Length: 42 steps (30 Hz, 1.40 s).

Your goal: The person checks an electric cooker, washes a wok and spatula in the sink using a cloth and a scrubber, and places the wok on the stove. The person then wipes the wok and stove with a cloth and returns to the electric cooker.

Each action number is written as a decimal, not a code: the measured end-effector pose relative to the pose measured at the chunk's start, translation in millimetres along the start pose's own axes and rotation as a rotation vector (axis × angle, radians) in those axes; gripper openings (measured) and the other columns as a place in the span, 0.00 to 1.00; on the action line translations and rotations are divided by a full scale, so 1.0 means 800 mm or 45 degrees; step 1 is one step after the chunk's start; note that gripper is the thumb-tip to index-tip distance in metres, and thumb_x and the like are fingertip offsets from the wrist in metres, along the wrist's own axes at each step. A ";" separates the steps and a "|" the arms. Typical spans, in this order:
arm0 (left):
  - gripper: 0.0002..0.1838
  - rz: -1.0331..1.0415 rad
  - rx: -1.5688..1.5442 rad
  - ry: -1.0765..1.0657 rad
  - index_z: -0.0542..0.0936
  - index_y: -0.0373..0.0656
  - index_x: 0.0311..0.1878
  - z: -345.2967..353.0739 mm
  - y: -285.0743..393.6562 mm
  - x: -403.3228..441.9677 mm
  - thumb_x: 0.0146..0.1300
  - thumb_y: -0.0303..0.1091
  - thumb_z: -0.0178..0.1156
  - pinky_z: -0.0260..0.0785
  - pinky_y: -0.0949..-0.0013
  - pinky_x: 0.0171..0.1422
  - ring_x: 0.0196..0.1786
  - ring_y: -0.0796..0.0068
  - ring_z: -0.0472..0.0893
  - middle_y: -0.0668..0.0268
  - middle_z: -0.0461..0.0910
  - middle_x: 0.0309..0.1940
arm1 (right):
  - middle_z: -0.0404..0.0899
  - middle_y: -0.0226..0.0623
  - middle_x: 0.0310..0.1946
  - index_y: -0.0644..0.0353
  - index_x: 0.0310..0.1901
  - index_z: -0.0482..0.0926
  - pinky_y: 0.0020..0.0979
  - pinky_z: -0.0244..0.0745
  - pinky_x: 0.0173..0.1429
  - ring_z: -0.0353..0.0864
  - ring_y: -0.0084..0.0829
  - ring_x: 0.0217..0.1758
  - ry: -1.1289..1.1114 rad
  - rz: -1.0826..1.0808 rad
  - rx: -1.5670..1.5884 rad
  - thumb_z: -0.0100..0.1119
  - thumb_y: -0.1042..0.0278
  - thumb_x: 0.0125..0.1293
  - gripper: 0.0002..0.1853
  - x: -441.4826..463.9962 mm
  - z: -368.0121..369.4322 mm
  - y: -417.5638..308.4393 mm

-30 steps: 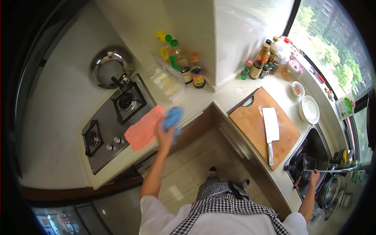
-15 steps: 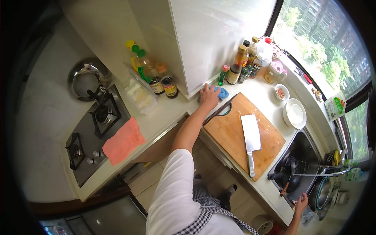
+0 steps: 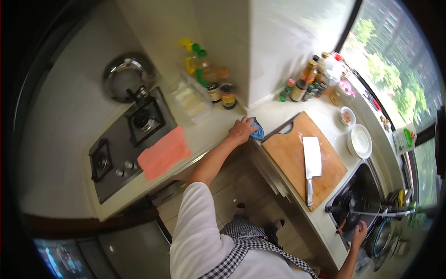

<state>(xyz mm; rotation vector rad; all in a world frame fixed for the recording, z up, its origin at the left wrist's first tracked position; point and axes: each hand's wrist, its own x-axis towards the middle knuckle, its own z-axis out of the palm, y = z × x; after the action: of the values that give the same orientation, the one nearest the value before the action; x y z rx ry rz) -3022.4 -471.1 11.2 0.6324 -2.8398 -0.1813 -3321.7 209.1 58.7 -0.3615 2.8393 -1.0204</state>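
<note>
My left hand lies over the blue cloth, on the pale counter near its inner corner. The fingers are bent and reach onto the cloth; whether they clamp it or only press on it, I cannot tell. To handle it well, I think the palm should be low and the pressure even, so that the cloth is not bunching under the fingertips. Close to the counter's edge, small strokes directed inward would be the safer ones. I should also mind the cutting board just beside the cloth: a careless push could shift it, together with the cleaver that rests on it.

My right hand is near the front of the dark sink, with the fingers partly curled; if it holds something, I cannot tell.

The blue cloth looks soft and crumpled, with a rounded outline. The pink cloth is spread nearly flat across the edge of the stove and the counter, and its surface seems matt. The board is of smooth wood, warm brown, and the cleaver has a broad, shiny, rectangular blade. Beyond the board stand a white round bowl and a smaller bowl with pinkish pieces inside.
</note>
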 end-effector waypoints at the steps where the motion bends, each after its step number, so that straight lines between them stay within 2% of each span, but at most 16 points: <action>1: 0.19 -0.034 -0.024 0.058 0.78 0.55 0.44 -0.004 -0.011 -0.026 0.46 0.24 0.58 0.67 0.58 0.51 0.52 0.58 0.70 0.63 0.71 0.48 | 0.74 0.40 0.54 0.65 0.54 0.72 0.22 0.75 0.35 0.77 0.24 0.37 -0.023 0.012 0.024 0.51 0.79 0.60 0.18 0.008 0.001 -0.013; 3: 0.20 -0.142 -0.231 0.314 0.78 0.49 0.42 -0.037 -0.017 -0.087 0.42 0.21 0.58 0.68 0.62 0.53 0.50 0.57 0.70 0.61 0.72 0.45 | 0.74 0.36 0.52 0.62 0.55 0.72 0.21 0.73 0.25 0.79 0.25 0.37 -0.080 -0.138 -0.042 0.53 0.77 0.60 0.19 0.047 0.005 0.018; 6: 0.20 -0.471 -0.495 0.520 0.78 0.44 0.42 -0.110 -0.022 -0.200 0.41 0.19 0.56 0.67 0.65 0.52 0.49 0.58 0.71 0.60 0.72 0.43 | 0.77 0.36 0.46 0.59 0.53 0.73 0.23 0.71 0.18 0.78 0.27 0.36 -0.019 -0.018 -0.051 0.51 0.73 0.59 0.19 0.089 0.022 0.000; 7: 0.20 -0.544 -0.518 0.597 0.77 0.43 0.42 -0.129 -0.027 -0.238 0.41 0.19 0.55 0.67 0.65 0.52 0.49 0.58 0.72 0.60 0.72 0.42 | 0.78 0.37 0.43 0.61 0.50 0.75 0.28 0.77 0.29 0.79 0.32 0.39 -0.081 0.153 0.035 0.50 0.74 0.58 0.17 0.098 0.028 -0.021; 9: 0.21 -0.667 -0.551 0.782 0.77 0.42 0.42 -0.159 -0.043 -0.310 0.40 0.17 0.54 0.66 0.66 0.52 0.47 0.59 0.73 0.59 0.72 0.41 | 0.78 0.55 0.47 0.70 0.47 0.78 0.37 0.68 0.57 0.77 0.48 0.51 -0.153 -0.307 -0.289 0.53 0.67 0.54 0.20 0.036 0.024 -0.167; 16: 0.20 -1.207 -0.011 1.231 0.77 0.42 0.41 -0.226 -0.152 -0.527 0.40 0.18 0.56 0.67 0.61 0.49 0.44 0.55 0.73 0.57 0.73 0.40 | 0.78 0.51 0.47 0.67 0.48 0.79 0.41 0.68 0.56 0.77 0.48 0.46 -0.239 -0.314 -0.344 0.53 0.65 0.54 0.21 0.079 0.064 -0.190; 18: 0.19 -1.484 0.076 1.188 0.77 0.43 0.42 -0.242 -0.204 -0.557 0.41 0.18 0.57 0.66 0.58 0.49 0.43 0.54 0.73 0.56 0.73 0.40 | 0.78 0.50 0.48 0.66 0.49 0.79 0.41 0.67 0.58 0.76 0.48 0.48 -0.221 -0.381 -0.460 0.53 0.64 0.55 0.21 0.059 0.060 -0.223; 23: 0.19 -1.428 0.258 1.043 0.77 0.47 0.43 -0.269 -0.331 -0.563 0.44 0.19 0.56 0.66 0.57 0.49 0.46 0.51 0.72 0.57 0.74 0.43 | 0.79 0.45 0.48 0.62 0.48 0.80 0.36 0.66 0.60 0.75 0.43 0.54 -0.191 -0.507 -0.730 0.51 0.60 0.58 0.20 0.032 0.042 -0.257; 24: 0.20 -1.574 0.112 0.838 0.78 0.52 0.48 -0.261 -0.352 -0.565 0.49 0.27 0.58 0.66 0.53 0.56 0.55 0.51 0.70 0.59 0.72 0.51 | 0.79 0.45 0.48 0.62 0.48 0.80 0.37 0.66 0.60 0.75 0.42 0.54 -0.196 -0.553 -0.773 0.51 0.60 0.58 0.20 0.038 0.036 -0.249; 27: 0.25 -1.955 0.057 0.222 0.74 0.58 0.56 -0.221 -0.391 -0.546 0.52 0.37 0.59 0.61 0.45 0.62 0.63 0.50 0.65 0.60 0.67 0.59 | 0.79 0.44 0.48 0.62 0.48 0.80 0.37 0.67 0.59 0.75 0.42 0.53 -0.222 -0.509 -0.719 0.52 0.59 0.57 0.20 0.045 0.019 -0.233; 28: 0.30 -2.016 -0.086 0.198 0.70 0.63 0.62 -0.219 -0.394 -0.538 0.52 0.44 0.60 0.56 0.37 0.64 0.67 0.50 0.60 0.61 0.62 0.64 | 0.79 0.43 0.48 0.61 0.48 0.80 0.37 0.66 0.59 0.76 0.42 0.52 -0.211 -0.657 -0.937 0.53 0.58 0.56 0.21 0.043 0.014 -0.234; 31: 0.30 -2.046 0.068 0.010 0.69 0.63 0.62 -0.212 -0.380 -0.511 0.52 0.40 0.61 0.61 0.38 0.61 0.65 0.48 0.62 0.60 0.64 0.61 | 0.79 0.43 0.48 0.61 0.47 0.80 0.39 0.66 0.59 0.76 0.41 0.53 -0.154 -0.369 -0.998 0.54 0.58 0.55 0.21 0.032 0.012 -0.246; 34: 0.23 -1.887 0.162 0.205 0.76 0.60 0.54 -0.180 -0.389 -0.512 0.51 0.32 0.60 0.66 0.43 0.57 0.60 0.49 0.66 0.62 0.67 0.57 | 0.79 0.45 0.48 0.59 0.48 0.81 0.39 0.65 0.60 0.75 0.43 0.53 -0.160 -0.381 -0.812 0.54 0.57 0.54 0.21 0.026 0.010 -0.233; 39: 0.12 -1.334 0.007 0.031 0.80 0.50 0.34 -0.206 -0.387 -0.537 0.44 0.23 0.59 0.70 0.54 0.51 0.52 0.51 0.72 0.62 0.75 0.44 | 0.74 0.52 0.54 0.56 0.54 0.77 0.36 0.60 0.65 0.72 0.42 0.59 -0.308 -0.368 -0.826 0.57 0.53 0.55 0.25 0.035 0.017 -0.224; 41: 0.12 -1.237 0.010 0.190 0.80 0.48 0.31 -0.238 -0.372 -0.527 0.41 0.21 0.59 0.69 0.57 0.49 0.49 0.52 0.73 0.61 0.76 0.40 | 0.78 0.42 0.42 0.64 0.48 0.77 0.33 0.76 0.47 0.78 0.37 0.44 -0.054 -0.827 -0.672 0.51 0.75 0.57 0.16 0.105 0.016 -0.097; 42: 0.13 -1.218 0.062 0.376 0.80 0.47 0.31 -0.256 -0.346 -0.511 0.39 0.20 0.58 0.69 0.57 0.49 0.48 0.53 0.73 0.60 0.77 0.39 | 0.78 0.45 0.43 0.67 0.47 0.76 0.33 0.72 0.53 0.78 0.39 0.46 -0.065 -0.672 -0.622 0.51 0.79 0.55 0.16 0.087 0.018 -0.102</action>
<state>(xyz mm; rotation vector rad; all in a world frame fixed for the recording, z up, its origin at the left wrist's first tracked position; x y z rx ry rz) -2500.2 -558.6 83.7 1.7982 -2.0529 -0.1477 -3371.4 121.4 98.7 -1.2043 2.9776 -0.3265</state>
